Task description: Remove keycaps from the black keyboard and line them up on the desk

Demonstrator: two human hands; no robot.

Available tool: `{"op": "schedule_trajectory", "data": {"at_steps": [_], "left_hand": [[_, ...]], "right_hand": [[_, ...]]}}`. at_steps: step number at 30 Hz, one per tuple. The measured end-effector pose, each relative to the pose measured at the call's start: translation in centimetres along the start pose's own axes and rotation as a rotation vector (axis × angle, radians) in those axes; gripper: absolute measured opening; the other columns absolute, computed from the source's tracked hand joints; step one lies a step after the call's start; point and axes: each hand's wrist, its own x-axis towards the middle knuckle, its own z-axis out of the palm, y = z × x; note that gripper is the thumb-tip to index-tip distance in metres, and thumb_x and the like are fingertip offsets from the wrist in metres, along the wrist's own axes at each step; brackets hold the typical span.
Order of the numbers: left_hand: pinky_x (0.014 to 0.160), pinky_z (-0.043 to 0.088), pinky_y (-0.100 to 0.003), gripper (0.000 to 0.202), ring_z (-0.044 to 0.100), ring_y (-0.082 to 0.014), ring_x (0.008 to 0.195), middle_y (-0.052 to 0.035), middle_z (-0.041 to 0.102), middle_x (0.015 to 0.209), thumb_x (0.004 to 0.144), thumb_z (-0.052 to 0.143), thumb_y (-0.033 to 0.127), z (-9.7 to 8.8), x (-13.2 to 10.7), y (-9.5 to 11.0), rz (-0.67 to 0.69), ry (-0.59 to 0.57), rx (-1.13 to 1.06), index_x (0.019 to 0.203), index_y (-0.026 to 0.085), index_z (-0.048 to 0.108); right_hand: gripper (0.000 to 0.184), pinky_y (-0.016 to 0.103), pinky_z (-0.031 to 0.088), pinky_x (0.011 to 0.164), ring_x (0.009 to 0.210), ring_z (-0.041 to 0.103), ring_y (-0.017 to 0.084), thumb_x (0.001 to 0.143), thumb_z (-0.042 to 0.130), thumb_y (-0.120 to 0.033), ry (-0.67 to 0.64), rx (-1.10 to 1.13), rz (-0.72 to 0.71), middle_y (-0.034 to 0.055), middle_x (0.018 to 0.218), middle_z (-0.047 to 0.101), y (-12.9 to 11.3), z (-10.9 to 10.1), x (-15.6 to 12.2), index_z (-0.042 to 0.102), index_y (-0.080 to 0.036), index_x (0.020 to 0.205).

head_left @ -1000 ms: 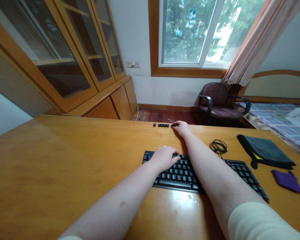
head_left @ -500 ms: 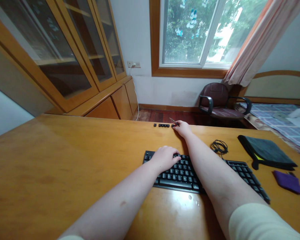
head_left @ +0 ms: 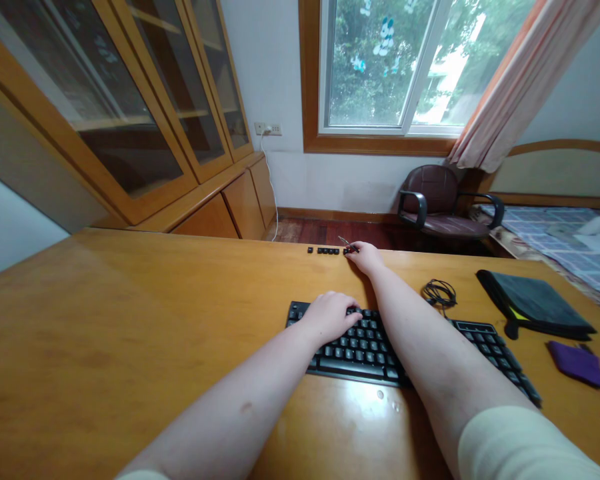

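Note:
A black keyboard [head_left: 360, 350] lies on the wooden desk, partly hidden under both forearms. My left hand [head_left: 327, 317] rests over its upper left keys, fingers stretched forward and thumb apart. Beyond it, at the desk's far edge, my right hand [head_left: 365, 257] is closed around a thin metal tool with wire-like prongs, by its look a keycap puller [head_left: 347, 243], pointing up and left. Several loose black keycaps [head_left: 328, 251] stand in a row left of the right hand, and a single keycap [head_left: 310, 250] lies farther left. Another keycap [head_left: 347, 252] is at the right fingertips.
A coiled black cable [head_left: 439, 292] lies behind the keyboard. To the right are a dark folded cloth or pouch [head_left: 540, 307] and a small purple pouch [head_left: 577, 365]. Past the desk edge stand an armchair [head_left: 435, 200] and a bed [head_left: 555, 230]; a glass-doored cabinet [head_left: 180, 93] is left.
Hardly anything differs. Both hands keep their places, and the row of keycaps stays as it was.

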Motion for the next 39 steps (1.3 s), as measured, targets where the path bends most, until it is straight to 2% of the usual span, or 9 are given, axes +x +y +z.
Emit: {"op": "schedule_trajectory", "data": {"at_steps": [17,19,21,23,25,28,31,35,39], "left_hand": [[0.084,0.045,-0.033,0.029,0.059,-0.0213,0.094,-0.0023,0.068,0.098,0.084,0.047,0.042,-0.3,-0.1,0.3,-0.016,-0.016,-0.008,0.099,0.025,0.065],[0.085,0.045,-0.033,0.029,0.059,-0.0213,0.094,-0.0027,0.068,0.098,0.084,0.047,0.041,-0.3,-0.1,0.3,-0.014,-0.017,-0.011,0.100,0.025,0.066],[0.085,0.045,-0.033,0.030,0.059,-0.0215,0.094,-0.0031,0.068,0.099,0.084,0.047,0.041,-0.4,-0.1,0.3,-0.016,-0.021,-0.012,0.100,0.025,0.066],[0.085,0.045,-0.033,0.030,0.059,-0.0215,0.095,-0.0032,0.068,0.099,0.085,0.047,0.041,-0.4,-0.2,0.3,-0.019,-0.026,-0.013,0.101,0.024,0.065],[0.084,0.046,-0.033,0.029,0.059,-0.0214,0.095,-0.0027,0.068,0.100,0.085,0.048,0.040,-0.4,-0.2,0.3,-0.018,-0.025,-0.016,0.102,0.025,0.065],[0.084,0.046,-0.033,0.027,0.059,-0.0205,0.094,-0.0013,0.068,0.101,0.085,0.049,0.038,-0.5,-0.2,0.4,0.002,-0.016,-0.023,0.103,0.026,0.064],[0.085,0.045,-0.033,0.026,0.059,-0.0202,0.094,-0.0021,0.068,0.100,0.084,0.049,0.036,-0.7,-0.2,0.6,0.009,-0.015,-0.031,0.102,0.025,0.065],[0.085,0.045,-0.032,0.028,0.058,-0.0209,0.095,-0.0037,0.067,0.101,0.084,0.049,0.036,-0.9,-0.3,0.8,0.000,-0.012,-0.041,0.102,0.022,0.064],[0.086,0.045,-0.032,0.040,0.058,-0.0214,0.100,-0.0037,0.066,0.107,0.082,0.052,0.036,-0.8,-0.3,0.9,-0.070,-0.013,-0.085,0.119,0.022,0.053]], "right_hand": [[0.024,0.026,0.044,0.072,0.079,0.060,0.016,0.069,0.066,-0.034,-0.001,0.025,0.030,0.0027,0.087,0.068,-0.8,-0.4,-0.6,0.067,-0.023,0.090],[0.029,0.027,0.045,0.075,0.082,0.060,0.017,0.070,0.065,-0.035,0.054,0.083,0.041,0.0039,0.091,0.068,-1.2,-0.9,-0.8,0.066,-0.021,0.095],[0.029,0.028,0.045,0.077,0.085,0.060,0.018,0.075,0.059,-0.037,0.170,0.142,0.023,0.0061,0.094,0.067,-2.0,-2.1,-0.9,0.065,-0.019,0.097],[0.026,0.030,0.044,0.079,0.087,0.058,0.020,0.081,0.050,-0.033,0.303,0.161,-0.043,0.0080,0.093,0.065,-3.1,-4.0,-1.1,0.065,-0.017,0.095],[0.025,0.031,0.043,0.082,0.091,0.056,0.021,0.082,0.046,-0.027,0.374,0.156,-0.127,0.0084,0.090,0.062,-4.6,-6.5,-1.7,0.066,-0.016,0.090],[0.028,0.031,0.041,0.084,0.091,0.054,0.019,0.085,0.042,-0.026,0.317,0.200,-0.207,0.0058,0.084,0.058,-6.6,-9.8,-3.9,0.069,-0.017,0.086],[0.028,0.031,0.041,0.081,0.087,0.054,0.018,0.085,0.045,-0.031,0.225,0.268,-0.241,0.0038,0.082,0.055,-7.3,-11.1,-7.7,0.070,-0.020,0.090],[0.025,0.032,0.044,0.075,0.079,0.057,0.018,0.076,0.057,-0.037,0.017,0.499,-0.169,0.0034,0.079,0.061,-5.6,-9.3,-12.5,0.069,-0.020,0.090],[0.033,0.031,0.049,0.068,0.069,0.060,0.016,0.064,0.069,-0.040,-0.014,0.802,0.074,0.0029,0.074,0.065,-3.7,-7.3,-13.9,0.066,-0.017,0.087]]}}
